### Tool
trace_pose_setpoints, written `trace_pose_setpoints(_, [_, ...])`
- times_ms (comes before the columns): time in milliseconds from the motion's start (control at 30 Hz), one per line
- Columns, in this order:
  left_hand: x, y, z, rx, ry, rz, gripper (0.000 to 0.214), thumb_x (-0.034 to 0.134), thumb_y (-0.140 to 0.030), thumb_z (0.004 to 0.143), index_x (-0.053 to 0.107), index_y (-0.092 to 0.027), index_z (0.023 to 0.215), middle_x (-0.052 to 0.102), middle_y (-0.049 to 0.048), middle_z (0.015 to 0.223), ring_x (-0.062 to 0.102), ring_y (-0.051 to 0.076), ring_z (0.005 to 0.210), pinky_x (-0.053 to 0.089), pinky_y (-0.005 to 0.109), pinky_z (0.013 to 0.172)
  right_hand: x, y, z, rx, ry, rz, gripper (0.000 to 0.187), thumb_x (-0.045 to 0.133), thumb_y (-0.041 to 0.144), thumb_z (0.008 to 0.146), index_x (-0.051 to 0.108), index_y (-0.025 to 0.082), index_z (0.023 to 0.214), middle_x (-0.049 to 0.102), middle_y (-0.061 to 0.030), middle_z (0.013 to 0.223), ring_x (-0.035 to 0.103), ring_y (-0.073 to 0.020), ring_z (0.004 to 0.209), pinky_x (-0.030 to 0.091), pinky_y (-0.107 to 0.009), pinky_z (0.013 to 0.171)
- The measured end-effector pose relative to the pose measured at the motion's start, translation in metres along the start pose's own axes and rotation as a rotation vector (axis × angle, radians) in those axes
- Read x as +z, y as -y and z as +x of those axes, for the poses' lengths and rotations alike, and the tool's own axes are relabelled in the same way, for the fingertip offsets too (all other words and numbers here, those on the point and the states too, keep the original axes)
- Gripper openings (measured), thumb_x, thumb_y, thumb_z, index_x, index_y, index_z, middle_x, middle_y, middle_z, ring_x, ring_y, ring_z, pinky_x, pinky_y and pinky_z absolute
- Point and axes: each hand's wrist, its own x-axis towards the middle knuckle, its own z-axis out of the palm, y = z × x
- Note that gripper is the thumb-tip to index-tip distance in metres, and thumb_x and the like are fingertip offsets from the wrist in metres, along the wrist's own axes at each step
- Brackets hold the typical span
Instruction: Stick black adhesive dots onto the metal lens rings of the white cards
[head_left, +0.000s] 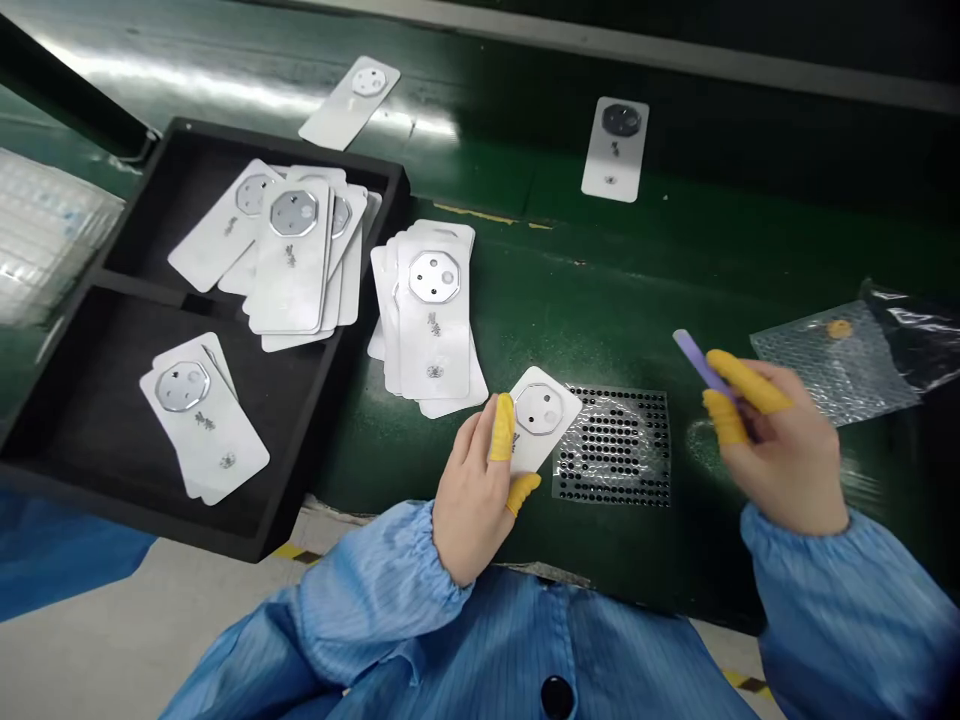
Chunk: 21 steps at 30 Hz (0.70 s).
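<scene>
My left hand [480, 490], with yellow finger cots, is closed on a white card with an octagonal metal ring [541, 412], held just above the green bench. My right hand [776, 440], also in yellow cots, pinches a thin lilac stick [696, 358] that points up and to the left. Between the two hands lies a clear perforated sheet with many black holes [613, 445]. A fanned stack of the same white cards [435, 315] rests on the bench just left of the held card.
A black two-compartment tray [112, 300] at left holds several more cards [289, 250] and a small stack [202, 415]. Single cards lie at the far middle [351, 102] and far right [615, 148]. Bubble wrap [832, 360] lies at right.
</scene>
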Motion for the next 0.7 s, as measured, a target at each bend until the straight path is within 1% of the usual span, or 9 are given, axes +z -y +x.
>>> trace_pose_setpoints(67, [-0.002,-0.003,0.001,-0.063,0.002,-0.029,0.082,0.057,-0.024,0.086,0.005,-0.009,0.148,0.046,0.0252,0.133,0.047,0.037,0.121,0.047,0.053,0.093,0.004,-0.035,0.008,-0.035,-0.065,-0.164,0.038,0.045,0.026,0.093,0.051,0.024,0.131,0.055,-0.012,0.117,0.058,-0.0258,0.104,0.051,-0.039,0.085])
trace_pose_setpoints(133, [-0.003,-0.001,0.005,-0.089,0.012,-0.046,0.09,0.063,-0.022,0.083,0.002,-0.013,0.148,0.047,0.0244,0.131,0.05,0.037,0.116,0.048,0.053,0.089,0.011,-0.065,0.015,-0.126,-0.117,-0.23,0.035,0.043,0.027,0.093,0.054,0.022,0.126,0.058,-0.0108,0.11,0.06,-0.0251,0.096,0.053,-0.039,0.08])
trace_pose_setpoints(233, [-0.004,0.003,0.011,-0.122,0.072,-0.021,0.102,0.072,-0.023,0.075,0.0,-0.018,0.147,0.052,0.0208,0.123,0.053,0.036,0.108,0.049,0.052,0.082,0.021,-0.083,0.02,-0.205,-0.184,-0.245,0.032,0.043,0.03,0.093,0.061,0.015,0.115,0.061,-0.0143,0.101,0.06,-0.0267,0.091,0.053,-0.039,0.076])
trace_pose_setpoints(300, [-0.004,0.004,0.011,-0.127,0.093,0.017,0.102,0.074,-0.025,0.073,0.003,-0.019,0.147,0.052,0.0199,0.123,0.053,0.037,0.109,0.049,0.052,0.081,0.022,-0.071,0.016,-0.211,-0.227,-0.246,0.033,0.043,0.03,0.093,0.061,0.013,0.115,0.061,-0.0171,0.104,0.058,-0.0297,0.098,0.053,-0.043,0.081])
trace_pose_setpoints(400, [-0.002,-0.002,0.004,-0.068,0.055,0.074,0.089,0.064,-0.021,0.081,0.005,-0.017,0.148,0.045,0.0225,0.135,0.045,0.039,0.122,0.046,0.053,0.09,0.02,-0.03,-0.004,-0.233,-0.267,-0.16,0.035,0.049,0.026,0.091,0.056,0.013,0.123,0.059,-0.0174,0.114,0.056,-0.0303,0.108,0.051,-0.049,0.089])
trace_pose_setpoints(467, [-0.001,-0.005,0.0,-0.027,0.023,0.087,0.083,0.058,-0.02,0.085,0.005,-0.015,0.148,0.051,0.0218,0.131,0.045,0.038,0.123,0.045,0.052,0.093,0.023,0.0,-0.025,-0.308,-0.162,-0.036,0.041,0.056,0.025,0.089,0.052,0.014,0.128,0.057,-0.0179,0.123,0.052,-0.0305,0.118,0.048,-0.05,0.097])
trace_pose_setpoints(533, [0.0,-0.005,0.001,-0.032,0.0,0.087,0.083,0.061,-0.021,0.083,0.01,-0.014,0.148,0.058,0.0197,0.122,0.05,0.037,0.116,0.046,0.052,0.091,0.032,0.02,-0.046,-0.389,-0.024,0.052,0.042,0.058,0.024,0.087,0.052,0.014,0.128,0.053,-0.0187,0.132,0.045,-0.0321,0.128,0.046,-0.052,0.102])
trace_pose_setpoints(600, [-0.002,-0.001,0.006,-0.093,0.006,0.067,0.085,0.069,-0.024,0.077,0.019,-0.013,0.145,0.058,0.0199,0.121,0.053,0.038,0.11,0.046,0.054,0.089,0.043,0.026,-0.062,-0.434,0.015,0.096,0.036,0.058,0.02,0.087,0.056,0.014,0.123,0.053,-0.0189,0.133,0.044,-0.0323,0.131,0.047,-0.054,0.1])
trace_pose_setpoints(700, [-0.013,0.01,0.018,-0.207,0.07,-0.133,0.079,0.072,-0.027,0.073,0.032,-0.01,0.139,0.057,0.021,0.124,0.058,0.036,0.105,0.047,0.053,0.089,0.052,0.019,-0.073,-0.446,-0.068,0.151,0.032,0.057,0.012,0.086,0.059,0.014,0.118,0.06,-0.0173,0.125,0.052,-0.0298,0.124,0.052,-0.051,0.096])
